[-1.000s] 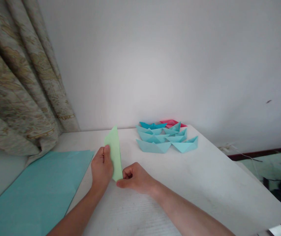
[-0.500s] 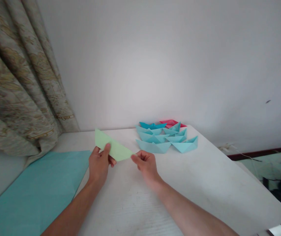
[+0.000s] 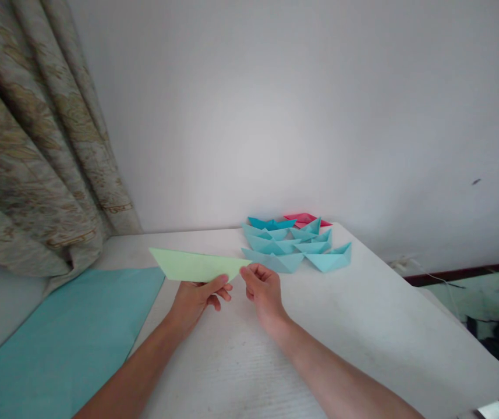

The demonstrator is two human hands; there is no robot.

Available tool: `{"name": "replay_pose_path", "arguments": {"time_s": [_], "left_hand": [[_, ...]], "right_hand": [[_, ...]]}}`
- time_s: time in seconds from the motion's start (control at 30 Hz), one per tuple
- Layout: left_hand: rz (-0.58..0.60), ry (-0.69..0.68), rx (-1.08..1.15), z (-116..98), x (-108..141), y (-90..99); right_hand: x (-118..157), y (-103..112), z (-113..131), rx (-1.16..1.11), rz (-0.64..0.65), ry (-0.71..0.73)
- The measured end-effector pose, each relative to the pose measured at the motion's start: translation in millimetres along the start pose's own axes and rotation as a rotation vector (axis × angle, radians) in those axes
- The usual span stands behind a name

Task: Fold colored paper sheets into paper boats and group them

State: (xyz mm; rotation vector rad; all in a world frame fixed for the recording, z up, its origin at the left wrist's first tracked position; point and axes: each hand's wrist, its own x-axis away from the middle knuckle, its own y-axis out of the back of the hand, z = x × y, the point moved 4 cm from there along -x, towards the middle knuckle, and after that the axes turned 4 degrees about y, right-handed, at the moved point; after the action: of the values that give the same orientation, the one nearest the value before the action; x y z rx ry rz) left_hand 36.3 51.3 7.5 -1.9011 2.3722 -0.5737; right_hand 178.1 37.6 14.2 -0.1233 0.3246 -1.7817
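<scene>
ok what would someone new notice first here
The pale green folded paper catches the eye first, mid-view, held in the left hand with the right hand at its pointed end. Just beyond, on the white table, sits a cluster of blue paper boats with a red paper boat behind. A large teal paper sheet lies at lower left.

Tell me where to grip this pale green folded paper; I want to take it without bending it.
Probably pinch the pale green folded paper at its narrow right tip, coming from the right, where the right hand is. The left hand is at its long lower edge, and the long tapering shape leaves that tip clear of the left hand.
</scene>
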Motion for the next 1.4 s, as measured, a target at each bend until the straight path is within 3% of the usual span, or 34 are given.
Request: {"name": "replay_pose_path", "arguments": {"time_s": [0.13, 0.23, 1.03, 1.3, 1.4], "left_hand": [[-0.012, -0.039, 0.010, -3.8, 1.3, -3.1], [-0.008, -0.056, -0.017, -5.9, 2.2, -5.0], [-0.042, 0.016, -0.035, -0.7, 3.8, -3.9], [-0.043, 0.009, -0.043, -0.7, 4.5, -4.5], [-0.052, 0.004, -0.033, -2.7, 3.4, -1.6]], "right_hand": [[4.2, -7.5, -3.5, 0.084, 0.132, -0.029], [5.9, -9.1, -4.6, 0.098, 0.148, -0.048], [-6.4, 9.7, 2.3, -0.047, -0.139, 0.030], [-9.4, 14.4, 2.3, -0.069, -0.175, 0.053], [-14.8, 23.4, 3.9, -0.126, -0.253, 0.062]]}}
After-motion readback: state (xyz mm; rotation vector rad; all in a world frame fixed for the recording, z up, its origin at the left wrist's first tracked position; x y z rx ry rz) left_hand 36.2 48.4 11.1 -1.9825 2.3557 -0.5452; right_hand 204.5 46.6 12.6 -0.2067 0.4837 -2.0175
